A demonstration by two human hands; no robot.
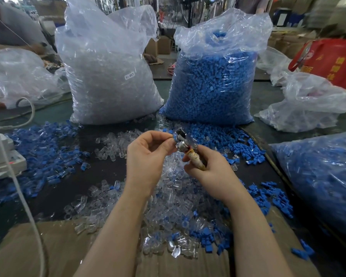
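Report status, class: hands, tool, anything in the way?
Left hand pinches blue piece at tool tip. Right hand grips tool handle. Nothing blocking; clear caps heaped beneath.

The left hand [148,154] hides most of the blue piece [174,138]; the right edge crops a blue-filled bag [320,176].

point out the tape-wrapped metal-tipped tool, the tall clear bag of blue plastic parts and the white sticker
tape-wrapped metal-tipped tool [195,159], head view, on its yellowish wrapped handle
tall clear bag of blue plastic parts [212,86], head view, middle of its front
white sticker [129,75], head view, centre of the label
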